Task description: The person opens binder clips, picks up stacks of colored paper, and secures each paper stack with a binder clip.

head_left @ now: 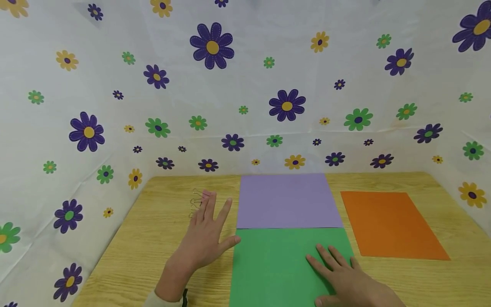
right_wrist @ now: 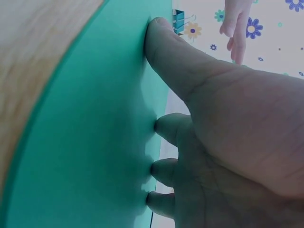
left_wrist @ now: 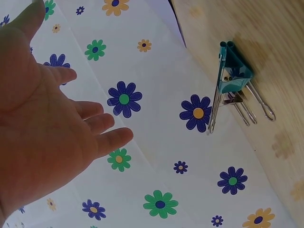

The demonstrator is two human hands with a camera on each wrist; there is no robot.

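Observation:
My left hand (head_left: 203, 238) is held over the table left of the paper, fingers extended and nothing in its grasp. Just beyond its fingertips, and partly hidden by them, stand binder clips; a pink binder clip (head_left: 206, 194) and several wire handles show. In the left wrist view a teal binder clip (left_wrist: 236, 71) stands apart from the hand. My right hand (head_left: 349, 281) rests its spread fingertips on a green sheet of paper (head_left: 276, 264), near its right edge. A purple sheet (head_left: 287, 200) lies directly behind the green one, their edges meeting.
To the right, an orange sheet (head_left: 395, 226) lies on the wooden table (head_left: 153, 243). A white cloth with printed flowers (head_left: 249, 85) hangs behind the table and along both sides.

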